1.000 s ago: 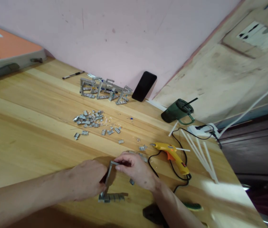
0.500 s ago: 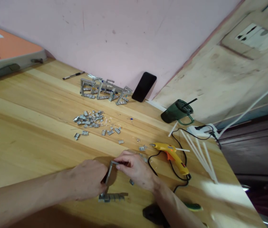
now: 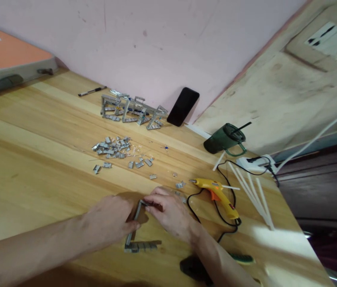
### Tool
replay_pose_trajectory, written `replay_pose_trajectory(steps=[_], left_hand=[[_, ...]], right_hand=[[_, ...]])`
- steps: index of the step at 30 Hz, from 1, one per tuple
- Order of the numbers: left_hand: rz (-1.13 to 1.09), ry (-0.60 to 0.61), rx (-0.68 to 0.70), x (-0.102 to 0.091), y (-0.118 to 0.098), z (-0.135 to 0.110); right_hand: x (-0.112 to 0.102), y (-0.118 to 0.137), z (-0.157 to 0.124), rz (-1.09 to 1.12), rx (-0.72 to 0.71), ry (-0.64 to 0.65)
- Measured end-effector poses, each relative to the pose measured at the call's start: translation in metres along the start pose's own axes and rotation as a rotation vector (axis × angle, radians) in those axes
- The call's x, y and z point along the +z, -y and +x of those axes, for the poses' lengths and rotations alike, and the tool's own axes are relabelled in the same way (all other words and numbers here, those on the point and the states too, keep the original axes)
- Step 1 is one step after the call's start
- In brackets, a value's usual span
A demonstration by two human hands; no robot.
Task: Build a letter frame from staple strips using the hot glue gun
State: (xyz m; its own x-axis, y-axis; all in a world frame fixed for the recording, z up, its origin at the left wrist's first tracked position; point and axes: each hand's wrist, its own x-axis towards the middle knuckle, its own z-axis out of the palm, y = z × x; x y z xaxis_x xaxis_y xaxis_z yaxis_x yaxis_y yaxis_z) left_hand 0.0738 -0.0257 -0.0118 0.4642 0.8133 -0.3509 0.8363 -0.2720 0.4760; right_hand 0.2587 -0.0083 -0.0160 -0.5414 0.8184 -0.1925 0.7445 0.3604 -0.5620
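Note:
A small grey frame [image 3: 138, 211], which looks built from metal staple strips, stands between my hands. Its segmented foot [image 3: 143, 247] rests on the table, a tilted post rises from it, and a short arm bends off at the top. My left hand [image 3: 113, 219] is closed around the post from the left, its thumb across the front and its other fingers partly hidden. With thumb and fingertips, my right hand [image 3: 168, 215] pinches the end of the top arm. Beyond lies a pile of loose grey metal pieces [image 3: 111, 147].
Several similar frames [image 3: 132, 111] stand by the wall near a phone [image 3: 183, 107] and a pen [image 3: 92, 91]. On the right lie a yellow glue gun [image 3: 216, 191], its cord, white glue sticks [image 3: 250, 193], a green mug [image 3: 224, 138] and a power strip [image 3: 256, 163]. Dark-jawed pliers [image 3: 195, 267] lie under my right forearm.
My left thumb has stretched out across the post, and that hand has shifted slightly. My right hand keeps its pinch at the top. The view has tilted a little.

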Motion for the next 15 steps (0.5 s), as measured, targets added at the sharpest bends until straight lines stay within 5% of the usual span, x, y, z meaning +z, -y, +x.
replay_pose_trajectory(steps=[15], left_hand=[[0.054, -0.093, 0.004, 0.012, -0.006, 0.009]], right_hand=[[0.002, 0.001, 0.002, -0.051, -0.024, -0.004]])
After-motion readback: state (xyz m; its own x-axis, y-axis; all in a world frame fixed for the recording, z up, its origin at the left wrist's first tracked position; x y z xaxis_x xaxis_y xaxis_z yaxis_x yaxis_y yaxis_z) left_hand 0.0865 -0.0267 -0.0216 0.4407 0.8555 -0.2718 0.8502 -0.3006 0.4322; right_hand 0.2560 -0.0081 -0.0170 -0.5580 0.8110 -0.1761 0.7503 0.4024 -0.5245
